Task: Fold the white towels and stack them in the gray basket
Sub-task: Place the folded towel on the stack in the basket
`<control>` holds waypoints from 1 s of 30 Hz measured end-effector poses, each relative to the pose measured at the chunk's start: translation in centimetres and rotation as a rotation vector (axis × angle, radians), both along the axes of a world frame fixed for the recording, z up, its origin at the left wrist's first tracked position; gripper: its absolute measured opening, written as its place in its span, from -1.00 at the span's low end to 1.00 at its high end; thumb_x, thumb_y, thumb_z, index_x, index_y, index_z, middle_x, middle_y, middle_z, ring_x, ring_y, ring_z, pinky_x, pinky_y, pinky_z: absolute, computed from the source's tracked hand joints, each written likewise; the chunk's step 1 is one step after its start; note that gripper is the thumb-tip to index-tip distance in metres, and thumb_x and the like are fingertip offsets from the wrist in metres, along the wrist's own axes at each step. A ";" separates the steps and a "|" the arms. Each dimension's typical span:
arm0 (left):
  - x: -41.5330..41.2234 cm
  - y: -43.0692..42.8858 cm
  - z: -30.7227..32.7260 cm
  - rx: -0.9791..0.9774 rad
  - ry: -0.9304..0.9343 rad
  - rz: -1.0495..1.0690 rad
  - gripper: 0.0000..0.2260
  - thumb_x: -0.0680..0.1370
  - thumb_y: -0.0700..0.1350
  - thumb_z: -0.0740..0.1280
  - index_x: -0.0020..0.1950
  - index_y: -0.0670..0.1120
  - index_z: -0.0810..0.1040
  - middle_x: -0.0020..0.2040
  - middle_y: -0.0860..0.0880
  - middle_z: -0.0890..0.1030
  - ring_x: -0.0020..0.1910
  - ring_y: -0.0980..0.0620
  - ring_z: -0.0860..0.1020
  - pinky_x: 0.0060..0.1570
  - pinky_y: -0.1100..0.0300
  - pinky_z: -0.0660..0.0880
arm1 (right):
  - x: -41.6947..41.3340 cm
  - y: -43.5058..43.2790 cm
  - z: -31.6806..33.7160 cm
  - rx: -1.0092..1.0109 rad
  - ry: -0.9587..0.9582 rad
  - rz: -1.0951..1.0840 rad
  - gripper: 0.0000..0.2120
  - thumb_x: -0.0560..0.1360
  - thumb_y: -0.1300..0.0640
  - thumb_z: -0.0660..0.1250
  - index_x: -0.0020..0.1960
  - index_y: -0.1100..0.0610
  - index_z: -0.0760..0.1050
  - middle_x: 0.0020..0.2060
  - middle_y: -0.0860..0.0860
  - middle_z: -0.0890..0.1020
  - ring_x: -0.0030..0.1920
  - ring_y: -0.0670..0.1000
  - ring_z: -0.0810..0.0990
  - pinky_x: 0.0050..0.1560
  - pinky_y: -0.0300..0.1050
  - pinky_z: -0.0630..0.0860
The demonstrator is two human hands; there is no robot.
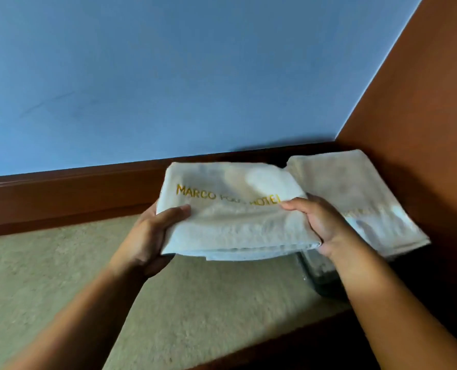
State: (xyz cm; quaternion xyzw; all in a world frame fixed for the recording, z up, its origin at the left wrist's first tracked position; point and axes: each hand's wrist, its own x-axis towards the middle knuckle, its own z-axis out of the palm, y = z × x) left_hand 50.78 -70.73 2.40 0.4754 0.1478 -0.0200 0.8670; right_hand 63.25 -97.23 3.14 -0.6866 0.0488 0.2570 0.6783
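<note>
- Both hands grip one folded white towel [235,225]: the left hand [152,231] wraps its left edge, thumb on top; the right hand [321,222] clasps its right edge, fingers curled over.
- The towel, lettered in gold, hangs above the far right corner of the beige surface [195,303].
- Soft, thick and light, it likely sags and sheds layers unless held by both short edges.
- Just right, a second folded towel [355,198] lies over the gray basket [321,276], of which only a dark wall shows.
- The brown wall [422,102] crowds the basket's right side; room opens leftward along the wooden rail [61,188].
</note>
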 end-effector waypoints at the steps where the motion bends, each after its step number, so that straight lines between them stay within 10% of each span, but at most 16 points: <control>1: 2.0 -2.5 1.6 0.024 -0.074 -0.007 -0.55 0.48 -0.27 0.37 0.38 -0.25 0.46 0.19 -0.31 0.63 0.02 -0.25 0.67 -0.12 -0.03 0.67 | 1.5 -2.6 2.2 -0.002 -0.087 -0.044 -0.65 0.36 0.28 0.43 0.13 0.34 0.59 -0.01 0.30 0.68 -0.09 0.22 0.68 0.00 0.14 0.63; 8: 13.4 -19.5 7.2 0.078 -0.401 -0.039 -0.62 0.55 -0.33 0.30 0.38 -0.24 0.47 0.24 -0.29 0.62 0.24 -0.29 0.59 0.29 -0.18 0.51 | 10.7 -18.8 10.6 -0.011 -0.502 -0.290 -0.79 0.47 0.35 0.36 0.06 0.16 0.62 -0.16 0.05 0.73 -0.20 0.02 0.71 -0.17 -0.08 0.66; 13: 15.9 -29.6 -1.1 0.155 -0.147 -0.106 -0.74 0.56 -0.25 0.38 0.25 -0.18 0.60 0.14 -0.22 0.69 0.17 -0.29 0.63 0.19 -0.12 0.57 | 14.3 -27.4 2.5 -0.359 -0.336 -0.301 -0.92 0.55 0.22 0.39 0.02 0.14 0.62 -0.19 0.03 0.69 -0.24 0.01 0.64 -0.23 -0.21 0.58; 17: 14.5 -31.9 -7.6 0.115 0.243 -0.169 -0.73 0.48 -0.26 0.47 0.17 -0.26 0.64 0.06 -0.25 0.71 0.08 -0.26 0.68 0.17 -0.16 0.59 | 14.0 -30.1 -8.0 -0.755 -0.193 -0.131 -0.68 0.58 0.01 0.36 0.21 0.19 0.55 0.05 0.13 0.67 0.05 0.12 0.64 0.11 0.01 0.57; 22: 15.2 -31.9 -6.8 0.183 0.202 -0.293 -0.78 0.54 -0.25 0.42 0.19 -0.20 0.63 0.06 -0.20 0.72 0.04 -0.18 0.69 0.10 -0.18 0.61 | 13.9 -28.9 -7.6 -0.910 -0.386 -0.292 -0.54 0.56 0.04 0.37 0.38 0.21 0.46 0.23 0.21 0.58 0.21 0.23 0.55 0.22 0.04 0.47; 27: 17.1 -31.0 -5.4 1.077 0.166 -0.125 -0.07 0.43 0.13 0.53 0.60 -0.09 0.06 0.51 -0.19 0.19 0.47 -0.13 0.24 0.47 -0.06 0.24 | 12.4 -26.4 -5.5 -1.329 -0.671 -0.217 -0.33 0.42 0.10 0.38 0.51 0.08 0.31 0.37 0.20 0.40 0.34 0.26 0.39 0.32 0.17 0.39; 30: 19.8 -30.6 -4.1 1.530 -0.066 -0.082 -0.18 0.58 0.19 0.30 0.66 0.02 -0.13 0.64 -0.08 -0.20 0.61 -0.15 -0.13 0.55 -0.09 -0.05 | 13.0 -24.8 -6.7 -1.182 -0.798 -0.129 -0.37 0.48 -0.07 0.28 0.53 0.02 0.31 0.47 0.19 0.33 0.47 0.25 0.26 0.42 0.26 0.28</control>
